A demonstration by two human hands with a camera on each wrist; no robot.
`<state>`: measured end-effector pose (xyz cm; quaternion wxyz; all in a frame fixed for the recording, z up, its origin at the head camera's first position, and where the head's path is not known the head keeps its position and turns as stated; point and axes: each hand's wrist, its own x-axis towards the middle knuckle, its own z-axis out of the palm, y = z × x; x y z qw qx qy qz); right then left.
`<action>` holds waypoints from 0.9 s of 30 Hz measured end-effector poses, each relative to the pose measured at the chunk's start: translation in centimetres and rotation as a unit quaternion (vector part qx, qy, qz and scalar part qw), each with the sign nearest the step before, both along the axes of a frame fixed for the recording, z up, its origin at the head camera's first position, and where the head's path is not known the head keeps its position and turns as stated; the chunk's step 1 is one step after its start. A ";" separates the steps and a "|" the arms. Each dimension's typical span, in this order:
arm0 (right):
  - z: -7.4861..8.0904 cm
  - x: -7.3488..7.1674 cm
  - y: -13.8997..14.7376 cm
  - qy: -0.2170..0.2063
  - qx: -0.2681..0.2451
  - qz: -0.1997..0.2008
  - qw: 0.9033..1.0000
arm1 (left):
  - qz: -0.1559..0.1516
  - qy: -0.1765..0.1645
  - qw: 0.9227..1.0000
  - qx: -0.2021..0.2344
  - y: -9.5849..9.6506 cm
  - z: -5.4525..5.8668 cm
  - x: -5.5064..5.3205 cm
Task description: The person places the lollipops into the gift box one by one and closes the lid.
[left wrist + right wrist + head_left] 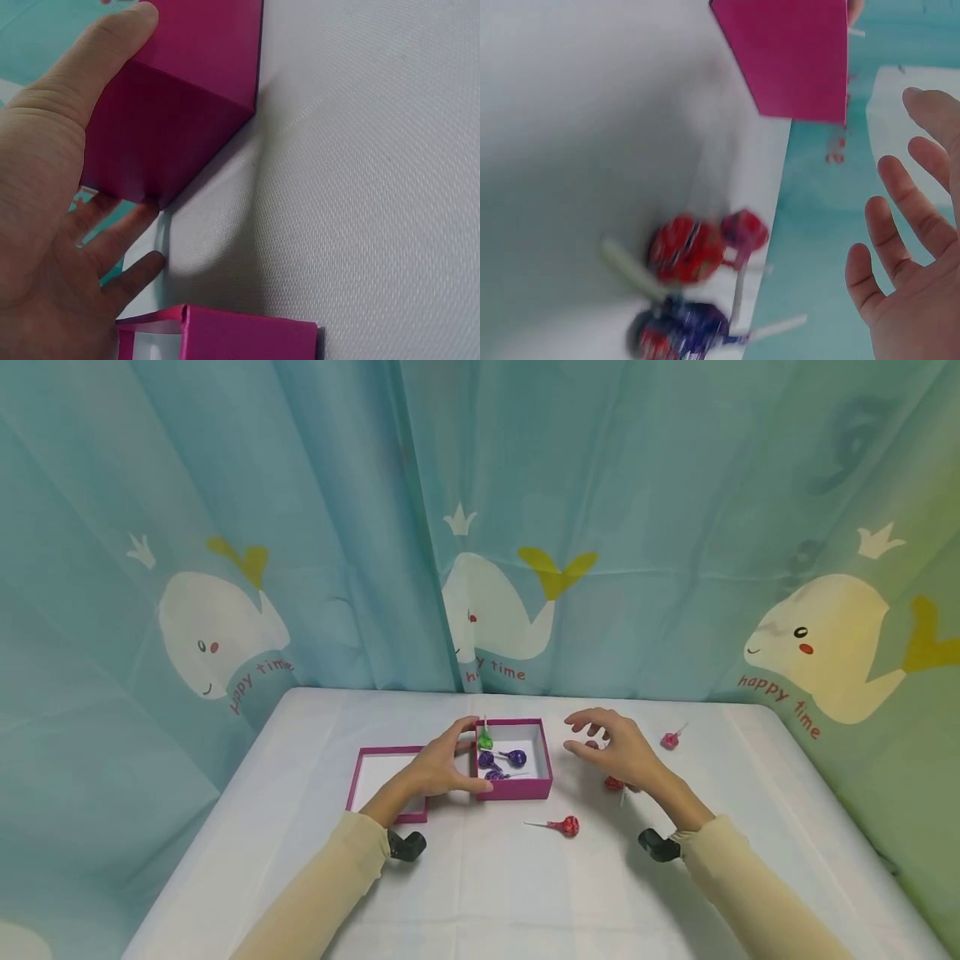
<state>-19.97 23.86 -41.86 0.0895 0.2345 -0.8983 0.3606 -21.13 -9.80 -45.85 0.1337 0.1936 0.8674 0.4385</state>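
Note:
My left hand [442, 764] holds the magenta box [521, 790] at its left side, thumb at the front corner and fingers toward the back. In the left wrist view the thumb rests on the box wall [202, 45]. Inside the box lie a green lollipop [486, 740] and purple lollipops [517, 758]. My right hand [621, 747] hovers right of the box with fingers spread and slightly bent, holding nothing. Beneath it are a red lollipop [613, 783] and others partly hidden; the right wrist view shows a blue-and-red lollipop [694, 326] and a pink one [744, 229].
The magenta-rimmed lid [411, 818] lies left of the box, partly behind my left hand. One red lollipop [570, 827] is in front of the box, and a pink lollipop [670, 740] lies at the back right. A whale-print curtain [337, 527] hangs behind the white table [480, 893].

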 end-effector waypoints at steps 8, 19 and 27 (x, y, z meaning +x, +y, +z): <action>-0.6 0.3 3.7 0.029 0.013 -0.048 0.998 | 0.000 -0.001 1.000 0.001 0.0 -0.3 -0.2; -2.7 1.7 8.8 0.017 0.019 -0.140 0.990 | -0.002 -0.006 1.000 0.015 0.0 0.0 0.0; -3.4 2.1 11.7 0.009 0.037 -0.164 0.986 | -0.001 -0.008 1.000 0.017 -0.1 0.1 0.0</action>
